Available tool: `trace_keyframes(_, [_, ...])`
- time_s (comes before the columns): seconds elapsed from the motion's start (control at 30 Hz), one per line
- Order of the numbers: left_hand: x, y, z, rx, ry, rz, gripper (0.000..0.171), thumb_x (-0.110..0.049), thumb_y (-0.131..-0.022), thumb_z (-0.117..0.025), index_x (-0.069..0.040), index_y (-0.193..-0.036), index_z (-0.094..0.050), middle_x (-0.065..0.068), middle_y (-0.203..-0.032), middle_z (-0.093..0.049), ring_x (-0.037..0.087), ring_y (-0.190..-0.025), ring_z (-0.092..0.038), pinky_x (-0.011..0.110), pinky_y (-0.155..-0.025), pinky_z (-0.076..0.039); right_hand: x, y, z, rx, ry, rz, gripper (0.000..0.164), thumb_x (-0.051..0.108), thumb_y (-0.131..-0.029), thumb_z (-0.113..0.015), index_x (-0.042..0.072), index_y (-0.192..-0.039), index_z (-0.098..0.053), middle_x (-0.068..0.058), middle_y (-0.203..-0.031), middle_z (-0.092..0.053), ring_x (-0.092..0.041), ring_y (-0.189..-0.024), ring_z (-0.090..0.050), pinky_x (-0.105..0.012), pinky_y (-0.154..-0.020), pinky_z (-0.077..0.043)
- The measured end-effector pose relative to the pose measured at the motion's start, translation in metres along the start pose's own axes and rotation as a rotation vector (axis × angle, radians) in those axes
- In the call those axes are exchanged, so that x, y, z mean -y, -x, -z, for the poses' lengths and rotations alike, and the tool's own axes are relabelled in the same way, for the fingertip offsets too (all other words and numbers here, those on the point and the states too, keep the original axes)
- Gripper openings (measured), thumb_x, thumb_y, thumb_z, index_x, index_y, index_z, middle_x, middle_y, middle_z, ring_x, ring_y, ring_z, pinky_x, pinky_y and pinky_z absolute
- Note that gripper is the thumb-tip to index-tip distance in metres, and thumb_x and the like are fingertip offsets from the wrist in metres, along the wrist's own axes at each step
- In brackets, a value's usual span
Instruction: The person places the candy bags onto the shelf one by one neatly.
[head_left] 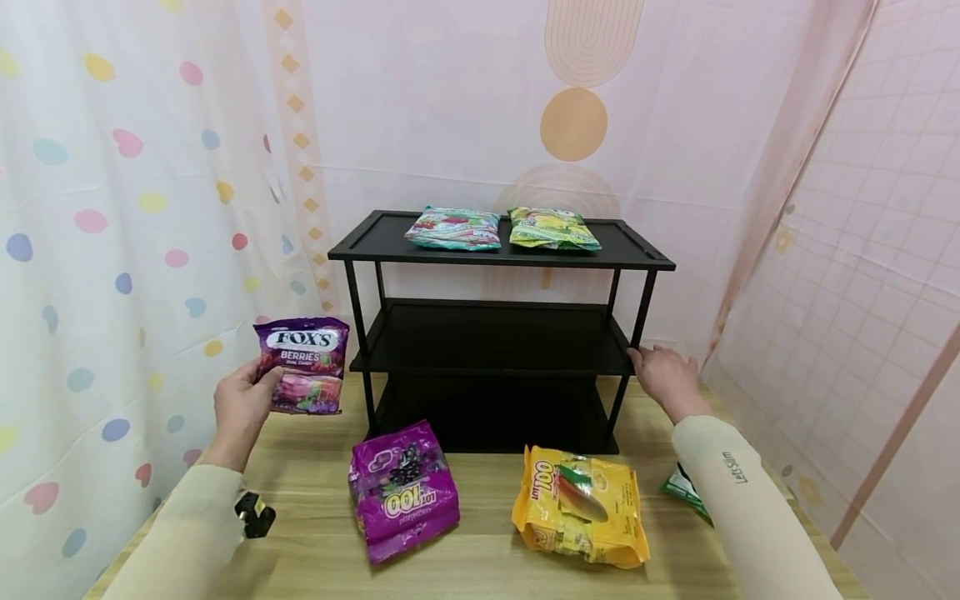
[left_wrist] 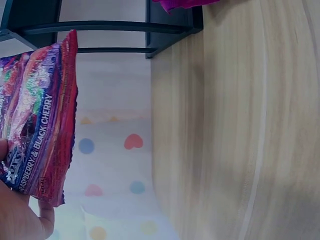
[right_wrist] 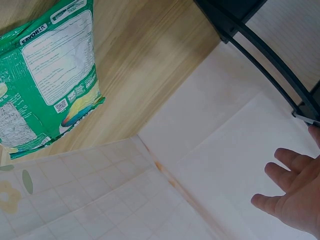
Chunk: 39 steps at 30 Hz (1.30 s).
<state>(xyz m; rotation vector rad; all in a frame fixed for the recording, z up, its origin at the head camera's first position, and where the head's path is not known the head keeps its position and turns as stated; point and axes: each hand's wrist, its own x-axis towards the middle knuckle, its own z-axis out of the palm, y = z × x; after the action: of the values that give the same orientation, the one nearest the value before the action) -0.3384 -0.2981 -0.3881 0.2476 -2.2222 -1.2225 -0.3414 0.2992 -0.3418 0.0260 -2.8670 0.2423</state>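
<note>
My left hand (head_left: 242,406) pinches a purple Fox's Berries candy bag (head_left: 308,367) by its left side, thumb in front. The bag is held up off the table, left of the black three-tier shelf (head_left: 495,372). In the left wrist view, the candy bag (left_wrist: 37,120) shows its side print, and only part of the hand (left_wrist: 22,215) appears. My right hand (head_left: 667,379) touches the shelf's right side at the middle tier. In the right wrist view, that hand (right_wrist: 300,192) has its fingers spread, the uppermost one at the shelf edge.
Two candy bags, one teal (head_left: 454,229) and one yellow-green (head_left: 553,229), lie on the top tier. On the table (head_left: 315,533) before the shelf lie a purple Lot 100 bag (head_left: 405,492) and a yellow one (head_left: 581,508). A green bag (right_wrist: 55,75) is partly behind the right sleeve.
</note>
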Motion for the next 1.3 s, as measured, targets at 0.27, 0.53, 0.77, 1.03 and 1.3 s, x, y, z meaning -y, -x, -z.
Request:
trace_keyframes(0.27, [-0.005, 0.0, 0.001, -0.07, 0.084, -0.005, 0.035, -0.022, -0.097, -0.063, 0.0, -0.124, -0.069, 0.0, -0.1, -0.073, -0.005, -0.079, -0.053, 0.011, -0.07, -0.04, 0.0, 0.0, 0.001, 0.01, -0.009, -0.004, 0.052, 0.034, -0.11, -0.029, -0.001, -0.139, -0.054, -0.03, -0.142, -0.048, -0.049, -0.13, -0.043, -0.076, -0.102, -0.021])
trace_keyframes(0.53, [-0.015, 0.003, 0.001, -0.082, 0.214, -0.012, 0.033, -0.02, -0.098, -0.063, 0.001, -0.122, -0.069, -0.015, -0.087, -0.068, -0.004, -0.073, -0.054, 0.01, -0.064, -0.044, 0.0, 0.0, 0.001, 0.015, -0.007, -0.009, 0.053, 0.034, -0.11, -0.029, -0.001, -0.139, -0.055, -0.03, -0.141, -0.048, -0.048, -0.131, -0.043, -0.076, -0.102, -0.022])
trace_keyframes(0.77, [-0.021, 0.003, -0.005, -0.104, 0.342, -0.028, 0.033, -0.014, -0.097, -0.064, 0.005, -0.123, -0.067, -0.011, -0.087, -0.072, -0.003, -0.071, -0.058, 0.01, -0.062, -0.047, 0.0, -0.001, 0.001, 0.033, -0.017, -0.015, 0.054, 0.036, -0.11, -0.028, -0.001, -0.141, -0.053, -0.029, -0.143, -0.046, -0.047, -0.133, -0.041, -0.076, -0.103, -0.019])
trace_keyframes(1.03, [-0.031, 0.002, -0.008, -0.108, 0.466, -0.052, 0.033, -0.006, -0.095, -0.065, 0.008, -0.124, -0.065, -0.025, -0.081, -0.066, -0.005, -0.076, -0.059, 0.008, -0.066, -0.047, 0.001, -0.001, 0.002, 0.041, -0.022, -0.01, 0.054, 0.035, -0.11, -0.028, -0.001, -0.142, -0.052, -0.029, -0.144, -0.046, -0.047, -0.134, -0.04, -0.076, -0.103, -0.018])
trace_keyframes(1.3, [-0.046, 0.009, -0.009, -0.075, 0.51, -0.06, 0.032, -0.004, -0.095, -0.065, 0.01, -0.124, -0.064, -0.023, -0.08, -0.067, -0.005, -0.074, -0.061, 0.008, -0.066, -0.048, 0.0, -0.001, 0.002, 0.037, -0.018, -0.007, 0.053, 0.035, -0.11, -0.028, -0.001, -0.141, -0.052, -0.029, -0.143, -0.047, -0.048, -0.132, -0.041, -0.076, -0.103, -0.019])
